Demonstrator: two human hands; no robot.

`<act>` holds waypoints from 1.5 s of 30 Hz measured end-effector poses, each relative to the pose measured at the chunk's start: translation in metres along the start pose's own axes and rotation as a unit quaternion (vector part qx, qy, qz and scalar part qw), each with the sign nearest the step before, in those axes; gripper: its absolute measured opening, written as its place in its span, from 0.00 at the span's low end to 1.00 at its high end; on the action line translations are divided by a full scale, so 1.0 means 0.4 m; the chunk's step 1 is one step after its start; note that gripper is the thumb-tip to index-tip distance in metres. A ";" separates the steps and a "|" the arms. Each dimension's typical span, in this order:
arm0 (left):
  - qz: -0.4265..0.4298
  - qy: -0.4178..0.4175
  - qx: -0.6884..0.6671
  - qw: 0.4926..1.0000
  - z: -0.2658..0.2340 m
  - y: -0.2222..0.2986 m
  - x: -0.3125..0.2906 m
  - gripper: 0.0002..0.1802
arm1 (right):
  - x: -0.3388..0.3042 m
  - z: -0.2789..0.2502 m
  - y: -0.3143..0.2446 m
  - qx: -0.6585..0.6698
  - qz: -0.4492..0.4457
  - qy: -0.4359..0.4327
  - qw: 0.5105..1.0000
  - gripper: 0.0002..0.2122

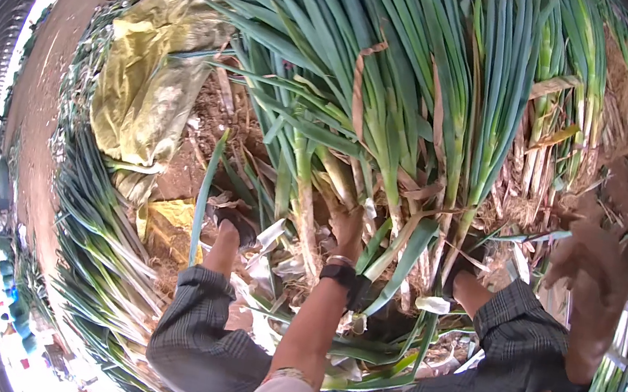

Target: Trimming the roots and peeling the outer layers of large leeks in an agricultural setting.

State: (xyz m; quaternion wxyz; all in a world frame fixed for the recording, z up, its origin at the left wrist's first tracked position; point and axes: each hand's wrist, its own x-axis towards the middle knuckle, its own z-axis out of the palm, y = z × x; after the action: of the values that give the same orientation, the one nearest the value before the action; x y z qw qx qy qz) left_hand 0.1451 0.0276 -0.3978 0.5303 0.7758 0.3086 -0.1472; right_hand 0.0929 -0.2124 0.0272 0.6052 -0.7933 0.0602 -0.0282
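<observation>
Large green onions (pixel 364 67) with long dark-green leaves and pale lower stalks stand and lean in a thick pile in front of me. My left hand (pixel 346 229) reaches into the lower stalks and closes around some of them; its fingertips are partly hidden there. Off to the right, my right hand (pixel 592 263) is raised beside the pile, smeared by motion, so its fingers cannot be made out. Loose leaves and peeled pale skins (pixel 272 234) are scattered around the stalk bases, between my feet.
A yellowish woven sack (pixel 150 77) lies crumpled on bare soil at the left, with a yellow piece of sheeting (pixel 172 226) nearer me. A row of green onions (pixel 109 255) lies along the lower left. More bundles (pixel 559 110) stand at the far right. My bent legs (pixel 205 341) frame the work area.
</observation>
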 end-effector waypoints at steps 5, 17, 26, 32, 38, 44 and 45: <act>-0.035 0.141 0.073 0.987 0.046 0.028 0.001 0.26 | -0.028 -0.055 0.027 -0.038 0.004 0.075 0.996 0.23; -0.188 -0.214 -0.475 0.832 -0.279 0.256 -0.324 0.13 | -0.010 0.008 0.015 0.119 -0.069 -0.032 0.990 0.14; -0.133 -0.360 -0.532 0.755 -0.441 0.584 -0.729 0.11 | 0.004 0.076 0.000 0.057 -0.025 -0.071 0.996 0.14; -0.099 -0.405 -0.543 0.729 -0.442 0.661 -0.936 0.07 | 0.014 0.103 0.000 0.154 0.021 -0.153 0.976 0.17; 0.077 -0.388 -0.296 0.870 -0.341 0.651 -0.984 0.07 | 0.035 0.129 -0.004 0.375 0.005 -0.191 0.907 0.21; 0.283 -0.370 -0.105 0.879 -0.249 0.652 -0.994 0.07 | 0.027 0.050 -0.074 0.458 -0.063 -0.064 0.884 0.17; 0.283 -0.377 -0.107 0.875 -0.239 0.642 -0.980 0.07 | 0.021 0.029 -0.076 0.453 -0.064 -0.058 0.887 0.17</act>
State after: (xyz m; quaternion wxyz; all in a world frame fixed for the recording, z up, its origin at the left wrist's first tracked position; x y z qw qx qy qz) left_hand -0.0017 -0.0751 0.0458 0.7052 0.6543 -0.1338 -0.2379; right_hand 0.1046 -0.1945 0.0532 0.8982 -0.4348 -0.0454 -0.0450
